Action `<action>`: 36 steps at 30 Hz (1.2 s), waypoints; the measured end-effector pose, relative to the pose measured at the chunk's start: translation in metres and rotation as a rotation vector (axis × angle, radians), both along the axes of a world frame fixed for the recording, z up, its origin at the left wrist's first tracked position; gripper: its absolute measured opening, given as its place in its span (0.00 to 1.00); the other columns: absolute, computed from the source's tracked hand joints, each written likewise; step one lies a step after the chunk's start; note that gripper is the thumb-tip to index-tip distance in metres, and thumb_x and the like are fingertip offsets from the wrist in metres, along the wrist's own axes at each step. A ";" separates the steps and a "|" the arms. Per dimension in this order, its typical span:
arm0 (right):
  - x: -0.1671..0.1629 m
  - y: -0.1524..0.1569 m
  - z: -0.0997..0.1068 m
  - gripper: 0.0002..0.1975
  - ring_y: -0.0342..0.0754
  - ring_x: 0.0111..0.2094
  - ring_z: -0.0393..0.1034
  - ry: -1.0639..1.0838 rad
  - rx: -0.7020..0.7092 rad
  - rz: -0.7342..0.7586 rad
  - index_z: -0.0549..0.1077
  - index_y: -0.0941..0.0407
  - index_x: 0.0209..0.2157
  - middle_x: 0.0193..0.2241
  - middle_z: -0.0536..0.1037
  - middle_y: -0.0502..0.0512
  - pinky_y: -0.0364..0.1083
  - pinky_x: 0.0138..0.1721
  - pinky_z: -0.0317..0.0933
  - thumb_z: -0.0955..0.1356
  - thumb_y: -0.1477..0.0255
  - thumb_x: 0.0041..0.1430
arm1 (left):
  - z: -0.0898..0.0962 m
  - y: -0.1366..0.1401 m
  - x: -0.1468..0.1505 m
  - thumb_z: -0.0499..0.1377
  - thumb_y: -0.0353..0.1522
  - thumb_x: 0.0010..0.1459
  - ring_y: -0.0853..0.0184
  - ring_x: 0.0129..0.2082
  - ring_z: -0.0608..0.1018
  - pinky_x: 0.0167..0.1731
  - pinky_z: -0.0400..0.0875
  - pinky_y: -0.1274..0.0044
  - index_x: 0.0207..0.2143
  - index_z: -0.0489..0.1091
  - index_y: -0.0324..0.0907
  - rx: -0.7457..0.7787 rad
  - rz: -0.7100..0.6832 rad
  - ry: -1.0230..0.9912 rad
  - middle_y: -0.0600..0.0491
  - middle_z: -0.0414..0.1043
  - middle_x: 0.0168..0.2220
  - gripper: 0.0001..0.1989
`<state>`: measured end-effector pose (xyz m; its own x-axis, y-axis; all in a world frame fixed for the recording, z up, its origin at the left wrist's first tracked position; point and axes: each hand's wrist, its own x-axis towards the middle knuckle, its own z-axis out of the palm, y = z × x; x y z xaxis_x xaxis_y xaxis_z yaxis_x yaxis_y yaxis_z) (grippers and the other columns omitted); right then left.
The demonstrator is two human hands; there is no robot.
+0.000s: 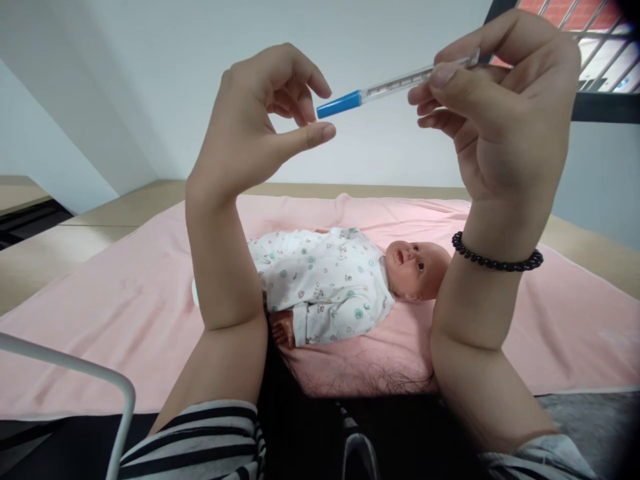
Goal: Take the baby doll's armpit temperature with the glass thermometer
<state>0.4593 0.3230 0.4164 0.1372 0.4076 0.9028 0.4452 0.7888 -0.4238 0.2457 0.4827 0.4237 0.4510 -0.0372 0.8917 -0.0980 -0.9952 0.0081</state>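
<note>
Thermometer (395,85): a slim, clear glass-like tube with a smooth blue cap at one end, held raised in the head view, nearly level, tilting slightly down toward the blue end. It sits high in the frame, well above the doll.

Right hand (500,113): grip closed around the uncapped end of the tube, thumb pressed along its upper side, fingers curled beneath. A bracelet (495,259) of round, glossy black beads circles this wrist.

Left hand (260,120): grip partly open and holding nothing. The index finger and thumb are extended toward the blue cap; the fingertips lie just beside it, and contact cannot be confirmed. The remaining fingers are loosely curled.

Doll (340,280): a baby doll with a smooth moulded plastic head, lying on its back between the two forearms, head toward the right. It wears a soft white garment printed with small coloured motifs.

Blanket (125,313): pink, fine-napped fabric, spread flat under the doll, folded into a thicker pad beneath it.

Sleeves (200,440): black-and-white striped knit, at the lower edge. A white metal tube (75,363) curves through the lower left corner.
</note>
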 end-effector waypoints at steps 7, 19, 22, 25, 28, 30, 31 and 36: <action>0.006 0.005 -0.001 0.08 0.53 0.34 0.78 -0.078 0.026 -0.027 0.80 0.46 0.33 0.30 0.80 0.48 0.51 0.32 0.65 0.74 0.77 0.59 | 0.003 0.015 -0.001 0.71 0.36 0.58 0.62 0.33 0.83 0.33 0.79 0.65 0.40 0.81 0.49 0.166 -0.050 -0.077 0.54 0.80 0.34 0.07; 0.019 0.002 0.001 0.11 0.53 0.32 0.76 -0.128 -0.043 -0.135 0.81 0.40 0.31 0.30 0.80 0.48 0.53 0.31 0.67 0.74 0.75 0.57 | 0.004 0.020 -0.001 0.72 0.40 0.57 0.63 0.32 0.82 0.31 0.75 0.71 0.40 0.82 0.48 0.184 -0.030 -0.225 0.52 0.81 0.33 0.10; 0.020 0.003 0.001 0.10 0.53 0.31 0.75 -0.128 -0.053 -0.131 0.81 0.41 0.31 0.30 0.80 0.49 0.53 0.31 0.67 0.75 0.75 0.56 | 0.003 0.017 0.000 0.72 0.38 0.58 0.63 0.34 0.82 0.33 0.77 0.70 0.39 0.81 0.48 0.132 -0.005 -0.214 0.52 0.81 0.34 0.08; 0.021 0.003 0.000 0.11 0.51 0.30 0.74 -0.123 -0.029 -0.117 0.82 0.44 0.32 0.30 0.80 0.49 0.52 0.30 0.65 0.74 0.78 0.56 | 0.003 0.016 0.001 0.72 0.39 0.57 0.63 0.33 0.82 0.32 0.78 0.70 0.40 0.81 0.47 0.160 -0.032 -0.205 0.53 0.81 0.34 0.10; 0.024 0.001 0.001 0.13 0.50 0.31 0.74 -0.136 -0.021 -0.109 0.82 0.44 0.33 0.30 0.80 0.50 0.51 0.31 0.65 0.73 0.80 0.57 | 0.003 0.017 0.003 0.73 0.37 0.56 0.63 0.32 0.82 0.31 0.79 0.69 0.40 0.81 0.47 0.177 -0.055 -0.207 0.53 0.81 0.34 0.09; 0.025 0.001 0.002 0.12 0.51 0.31 0.74 -0.145 -0.041 -0.084 0.82 0.44 0.34 0.30 0.80 0.50 0.52 0.32 0.66 0.74 0.79 0.57 | 0.002 0.018 0.003 0.73 0.35 0.56 0.62 0.32 0.83 0.32 0.79 0.68 0.40 0.81 0.47 0.182 -0.064 -0.206 0.52 0.81 0.34 0.09; 0.026 0.001 0.002 0.12 0.52 0.30 0.73 -0.147 -0.054 -0.065 0.83 0.43 0.33 0.30 0.80 0.51 0.53 0.32 0.66 0.74 0.78 0.56 | 0.002 0.018 0.003 0.73 0.34 0.56 0.62 0.32 0.83 0.32 0.80 0.67 0.40 0.81 0.47 0.198 -0.071 -0.196 0.52 0.81 0.34 0.09; 0.028 0.006 0.002 0.09 0.49 0.28 0.71 -0.125 -0.072 -0.012 0.82 0.44 0.32 0.30 0.79 0.51 0.51 0.30 0.64 0.74 0.76 0.55 | 0.004 0.019 0.002 0.70 0.34 0.58 0.63 0.32 0.83 0.32 0.80 0.67 0.42 0.81 0.47 0.247 -0.081 -0.167 0.52 0.81 0.35 0.09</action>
<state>0.4877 0.3293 0.4179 0.0308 0.4707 0.8818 0.5073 0.7528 -0.4195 0.2481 0.5017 0.4272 0.2855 -0.2922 0.9128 -0.1568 -0.9538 -0.2563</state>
